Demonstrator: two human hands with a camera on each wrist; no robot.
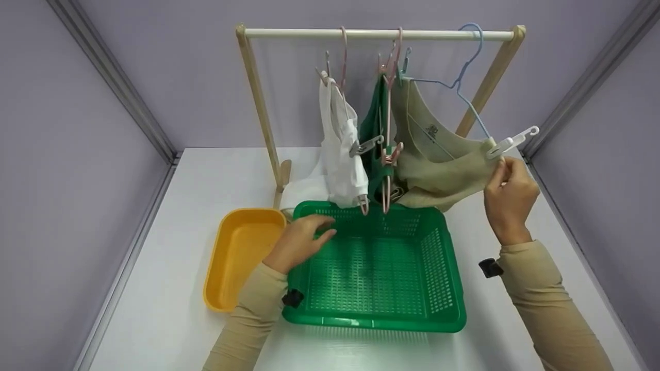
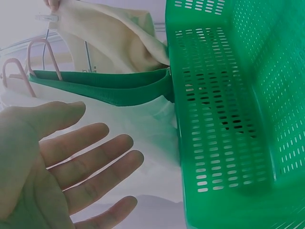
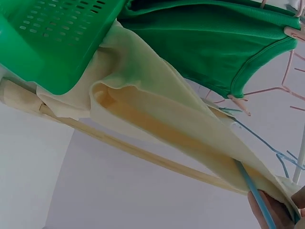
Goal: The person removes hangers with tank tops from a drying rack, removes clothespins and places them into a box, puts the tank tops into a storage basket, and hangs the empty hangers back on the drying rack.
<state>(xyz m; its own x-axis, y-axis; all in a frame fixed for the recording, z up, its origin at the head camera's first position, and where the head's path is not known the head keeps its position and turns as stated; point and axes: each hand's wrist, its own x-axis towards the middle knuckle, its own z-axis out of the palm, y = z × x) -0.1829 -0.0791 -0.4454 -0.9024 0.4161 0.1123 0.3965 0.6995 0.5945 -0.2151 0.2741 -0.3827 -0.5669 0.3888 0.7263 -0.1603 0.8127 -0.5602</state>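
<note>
A beige tank top hangs from a blue hanger at the right of the rack. A white clothespin grips its near shoulder. Just below that clothespin, my right hand pinches the fabric between thumb and fingers; in the right wrist view those fingers lie beside the blue hanger bar. My left hand hovers over the left rim of the green basket, fingers spread and nothing in them. Left of the beige top hang a green garment and a white one on pink hangers.
A white rail on wooden legs carries the hangers. An orange tub stands left of the basket, under my left forearm. A grey clothespin and a pink clothespin are clipped on the other garments. Grey walls enclose the white table.
</note>
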